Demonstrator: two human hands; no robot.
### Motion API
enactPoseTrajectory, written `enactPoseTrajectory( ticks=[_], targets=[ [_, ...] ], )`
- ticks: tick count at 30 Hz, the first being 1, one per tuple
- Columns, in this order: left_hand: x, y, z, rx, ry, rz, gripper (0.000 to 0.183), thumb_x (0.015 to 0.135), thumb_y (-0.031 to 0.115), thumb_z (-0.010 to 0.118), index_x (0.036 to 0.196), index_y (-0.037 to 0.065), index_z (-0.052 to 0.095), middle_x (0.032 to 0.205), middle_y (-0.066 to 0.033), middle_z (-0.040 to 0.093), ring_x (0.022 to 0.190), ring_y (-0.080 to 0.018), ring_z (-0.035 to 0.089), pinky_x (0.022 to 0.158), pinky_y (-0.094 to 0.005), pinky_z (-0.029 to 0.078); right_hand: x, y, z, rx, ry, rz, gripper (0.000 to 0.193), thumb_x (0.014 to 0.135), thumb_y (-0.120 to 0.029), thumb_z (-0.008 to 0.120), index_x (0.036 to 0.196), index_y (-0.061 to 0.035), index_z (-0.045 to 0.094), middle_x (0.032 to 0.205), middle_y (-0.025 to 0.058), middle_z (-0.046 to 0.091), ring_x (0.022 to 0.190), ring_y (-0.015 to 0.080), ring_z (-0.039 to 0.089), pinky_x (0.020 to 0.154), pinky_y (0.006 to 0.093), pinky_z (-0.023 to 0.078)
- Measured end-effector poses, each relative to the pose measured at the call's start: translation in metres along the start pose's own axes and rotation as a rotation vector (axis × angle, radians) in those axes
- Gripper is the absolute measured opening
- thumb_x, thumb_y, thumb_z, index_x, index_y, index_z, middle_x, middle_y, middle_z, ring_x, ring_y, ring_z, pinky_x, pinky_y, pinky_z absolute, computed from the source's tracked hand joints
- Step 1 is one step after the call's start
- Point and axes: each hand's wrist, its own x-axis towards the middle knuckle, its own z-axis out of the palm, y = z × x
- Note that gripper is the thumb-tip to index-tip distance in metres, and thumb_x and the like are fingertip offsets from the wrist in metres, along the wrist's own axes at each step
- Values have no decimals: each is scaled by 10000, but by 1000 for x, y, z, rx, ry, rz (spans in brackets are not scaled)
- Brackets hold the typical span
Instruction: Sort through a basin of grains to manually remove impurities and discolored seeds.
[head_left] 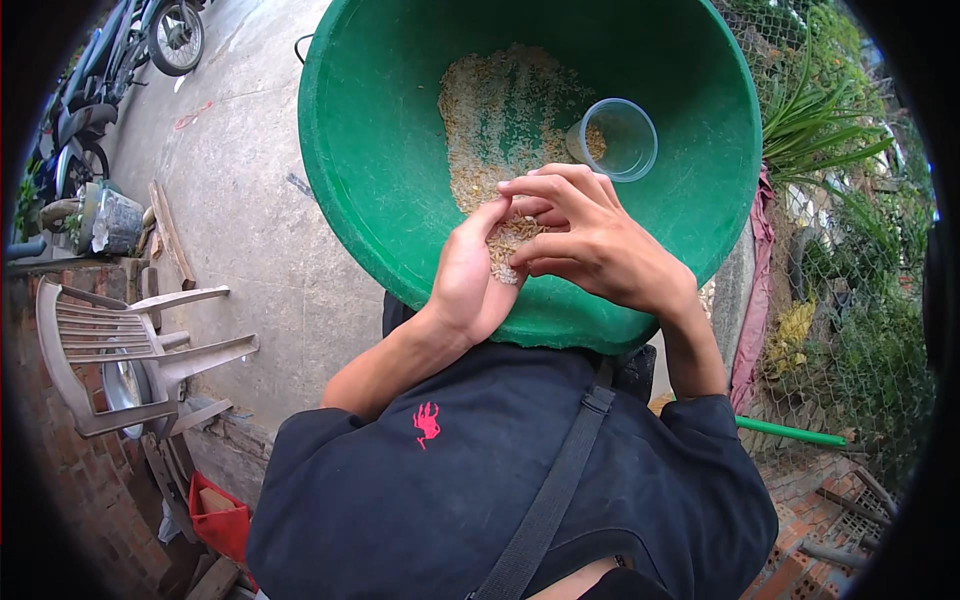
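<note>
At the green basin's point(345, 170) near edge, the left hand point(468, 270) cups grain point(513, 238) in its palm, grip loosely spread; the right hand point(600, 240) touches that grain, whether pinching I cannot tell; a clear cup point(622, 142) sits nearer the right edge.

Green basin point(365, 190): cut off by your view's top edge.
Left hand point(468, 275): fingers partly hidden behind your right hand point(610, 245).
Loose grain point(470, 130): single pieces too small for you to identify.
Red item point(220, 528): partly behind your dark shirt point(430, 500).
</note>
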Motion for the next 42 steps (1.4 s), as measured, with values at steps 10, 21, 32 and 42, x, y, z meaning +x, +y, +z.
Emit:
enactPoseTrajectory(
  ticks=[10, 21, 32, 42],
  targets=[
    [3, -4, -5, -64, 23, 12, 338, 1045, 222, 330, 1253, 58, 540, 1177, -52, 622, 979, -149, 584, 743, -292, 456, 0, 4, 4, -9, 33, -27, 145, 735, -118, 754, 862, -108, 685, 1320, 86, 560, 1216, 299, 508, 1020, 443, 392],
    [3, -4, -3, -27, -24, 14, 390, 1046, 230, 322, 1213, -19, 571, 1145, -123, 638, 1060, -195, 614, 914, -334, 496, -3, 2, -4, 245, 126, 133, 134, 797, 27, 699, 900, -54, 674, 1097, 93, 633, 1007, 236, 628, 840, 328, 531],
    [6, -3, -4, -32, -154, -24, 414, 1035, 203, 348, 1192, -101, 581, 1146, -196, 655, 1117, -347, 629, 1067, -441, 475, -16, 19, -13, 1126, 298, 423, 125, 938, -62, 663, 1036, 15, 650, 957, 88, 709, 919, 147, 684, 841, 278, 546],
    [8, -4, -8, -54, -162, -39, 428, 1038, 199, 339, 1195, -121, 575, 1108, -206, 661, 1119, -368, 627, 1059, -442, 477, -21, 25, -15, 1453, 306, 454, 168, 945, -88, 664, 1078, 13, 650, 979, 79, 693, 898, 145, 669, 818, 266, 553]
  ],
)
